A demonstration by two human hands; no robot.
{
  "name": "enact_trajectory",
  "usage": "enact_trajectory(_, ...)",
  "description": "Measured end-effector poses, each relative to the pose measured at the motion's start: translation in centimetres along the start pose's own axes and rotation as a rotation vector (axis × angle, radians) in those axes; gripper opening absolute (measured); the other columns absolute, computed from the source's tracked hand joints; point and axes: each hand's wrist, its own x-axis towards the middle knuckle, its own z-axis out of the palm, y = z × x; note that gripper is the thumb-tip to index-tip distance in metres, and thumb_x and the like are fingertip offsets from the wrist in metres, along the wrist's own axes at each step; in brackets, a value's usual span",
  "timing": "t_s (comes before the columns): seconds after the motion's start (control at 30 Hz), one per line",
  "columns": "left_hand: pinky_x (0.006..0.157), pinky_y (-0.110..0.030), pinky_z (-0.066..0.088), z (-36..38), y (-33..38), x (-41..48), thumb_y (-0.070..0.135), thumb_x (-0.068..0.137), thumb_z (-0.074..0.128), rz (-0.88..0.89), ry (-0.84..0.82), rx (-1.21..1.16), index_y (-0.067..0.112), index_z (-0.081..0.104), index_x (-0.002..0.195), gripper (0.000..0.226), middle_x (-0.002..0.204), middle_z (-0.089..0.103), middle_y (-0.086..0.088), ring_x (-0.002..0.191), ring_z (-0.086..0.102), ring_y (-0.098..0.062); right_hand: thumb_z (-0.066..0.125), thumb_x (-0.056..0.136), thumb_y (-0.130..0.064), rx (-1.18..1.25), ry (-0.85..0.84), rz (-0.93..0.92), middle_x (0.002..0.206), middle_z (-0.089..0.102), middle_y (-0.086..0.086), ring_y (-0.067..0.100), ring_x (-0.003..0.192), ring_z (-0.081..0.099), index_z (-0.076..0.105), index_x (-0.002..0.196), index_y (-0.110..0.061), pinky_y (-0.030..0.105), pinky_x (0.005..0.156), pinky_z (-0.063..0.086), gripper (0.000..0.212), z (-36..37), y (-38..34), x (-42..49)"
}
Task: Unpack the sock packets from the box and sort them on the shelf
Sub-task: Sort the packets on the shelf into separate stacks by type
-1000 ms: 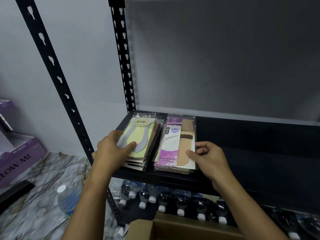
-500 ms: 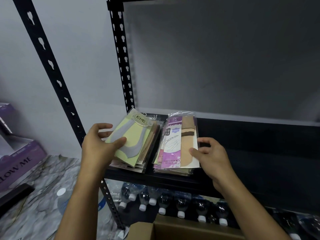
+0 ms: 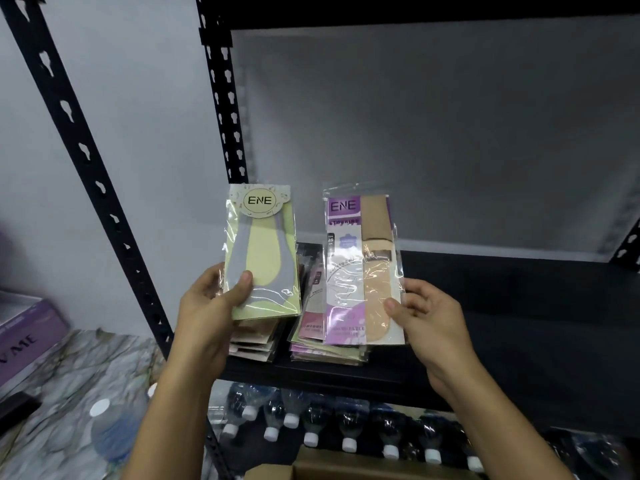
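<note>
Two packet stacks (image 3: 327,351) lie sorted on the black metal shelf (image 3: 519,323); above them my left hand (image 3: 207,310) grips a yellow-green sock packet (image 3: 263,251), my right hand (image 3: 433,317) a purple sock packet (image 3: 360,265), both unplaced; brown cardboard box (image 3: 363,471) contents unseen.

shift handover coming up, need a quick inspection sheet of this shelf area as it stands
surface: black metal shelf, left stack and right stack of clear-wrapped sock packets side by side on it
job's things: yellow-green packet with grey sock and purple packet with beige sock, both held upright in front of the stacks; brown cardboard box below
clutter: white-capped water bottles under the shelf; loose bottle on marbled floor
hands: left hand grips the yellow-green packet; right hand pinches the purple packet's edge
cables: nothing seen
surroundings: purple carton at left, grey wall
</note>
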Motion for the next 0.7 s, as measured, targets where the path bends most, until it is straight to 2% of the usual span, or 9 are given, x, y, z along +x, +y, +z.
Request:
enact_trajectory(0.07,0.057,-0.033,0.054,0.8,-0.2,-0.4,0.007,0.090,0.065,0.008,-0.027,-0.036,0.011,0.062,0.117,0.028,0.107,0.071,-0.012,0.077,0.071,-0.023,0.066,0.084,-0.001,0.009,0.011,-0.010,0.081,0.073,0.003,0.025,0.084,0.071,0.063,0.097,-0.024,0.040,0.081,0.057,0.027,-0.8,-0.4,-0.2)
enact_trajectory(0.17,0.057,-0.032,0.052,2.1,-0.7,-1.5,0.007,0.086,0.068,-0.002,-0.053,-0.077,0.011,0.057,0.126,0.042,0.104,0.074,-0.007,0.083,0.071,-0.024,0.064,0.085,-0.001,0.013,0.056,-0.015,0.083,0.074,0.000,0.020,0.083,0.071,0.064,0.097,-0.024,0.038,0.079,0.057,0.026,-2.7,-1.1,-0.9)
enact_trajectory(0.2,0.060,-0.034,0.054,2.7,-0.8,-2.0,0.006,0.085,0.068,-0.006,-0.065,-0.079,0.011,0.055,0.128,0.045,0.104,0.075,-0.007,0.086,0.072,-0.025,0.064,0.085,-0.001,0.019,0.070,-0.016,0.083,0.074,0.000,0.018,0.082,0.072,0.064,0.098,-0.023,0.038,0.078,0.058,0.026,-3.5,-1.3,-1.2)
enact_trajectory(0.3,0.080,-0.043,0.055,4.7,-1.3,-3.7,0.003,0.084,0.068,-0.028,-0.103,-0.069,0.011,0.054,0.130,0.049,0.107,0.074,-0.011,0.094,0.071,-0.030,0.064,0.086,-0.001,0.018,0.108,-0.013,0.084,0.074,0.000,0.018,0.081,0.072,0.064,0.101,-0.021,0.036,0.076,0.057,0.025,-5.7,-1.9,-2.1)
enact_trajectory(0.4,0.085,-0.044,0.054,7.0,-1.9,-5.6,0.000,0.083,0.068,-0.016,-0.171,-0.031,0.011,0.061,0.119,0.038,0.109,0.073,-0.011,0.097,0.071,-0.031,0.063,0.086,0.000,0.007,0.133,-0.013,0.086,0.074,0.002,0.021,0.084,0.072,0.064,0.101,-0.020,0.040,0.080,0.057,0.025,-7.9,-2.6,-2.9)
enact_trajectory(0.5,0.092,-0.048,0.054,9.0,-2.4,-7.4,0.004,0.084,0.070,-0.038,-0.217,-0.021,0.011,0.056,0.127,0.045,0.106,0.075,-0.008,0.096,0.072,-0.027,0.062,0.087,0.000,-0.010,0.161,-0.017,0.089,0.074,0.003,0.021,0.086,0.071,0.064,0.106,-0.017,0.043,0.084,0.057,0.026,-10.1,-3.3,-3.6)
enact_trajectory(0.57,0.090,-0.049,0.054,10.0,-2.6,-8.2,0.005,0.085,0.070,-0.050,-0.241,-0.014,0.010,0.054,0.129,0.047,0.103,0.076,-0.008,0.094,0.073,-0.028,0.062,0.087,0.000,-0.017,0.185,-0.016,0.088,0.074,0.003,0.020,0.086,0.071,0.064,0.107,-0.016,0.043,0.084,0.057,0.026,-11.5,-3.6,-4.0)
enact_trajectory(0.7,0.083,-0.043,0.055,11.2,-2.8,-9.4,0.004,0.087,0.067,-0.048,-0.263,0.019,0.012,0.059,0.116,0.031,0.100,0.076,-0.009,0.092,0.073,-0.028,0.061,0.087,-0.001,-0.036,0.230,-0.011,0.090,0.072,0.003,0.021,0.088,0.070,0.062,0.108,-0.017,0.040,0.081,0.057,0.026,-14.3,-3.9,-4.8)
